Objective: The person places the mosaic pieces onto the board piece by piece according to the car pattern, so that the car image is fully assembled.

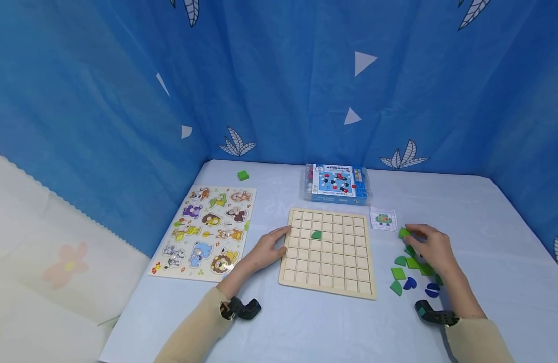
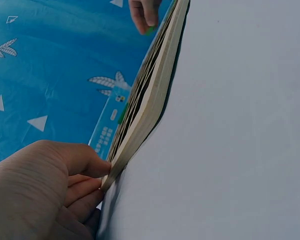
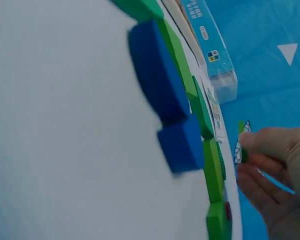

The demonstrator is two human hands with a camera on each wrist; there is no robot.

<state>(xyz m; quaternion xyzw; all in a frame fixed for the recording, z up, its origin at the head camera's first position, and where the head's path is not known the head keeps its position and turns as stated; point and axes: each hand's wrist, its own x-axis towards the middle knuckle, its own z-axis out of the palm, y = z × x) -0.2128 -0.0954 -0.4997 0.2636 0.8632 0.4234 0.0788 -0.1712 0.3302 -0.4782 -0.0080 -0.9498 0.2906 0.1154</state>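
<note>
My left hand rests against the left edge of a wooden grid board, thumb and forefinger apart along it. The left wrist view shows that thumb touching the board's rim. A dark green quarter-round tile lies in one of the board's squares. Right of the board, my right hand pinches a light green square tile between thumb and fingers, raised in the right wrist view. Below that hand lie loose green tiles and dark blue half-round tiles.
A small pattern card lies at the board's upper right. Behind stands a boxed molecule model set. On the left are an animal puzzle board and a lone green square tile. A blue curtain hangs behind the table.
</note>
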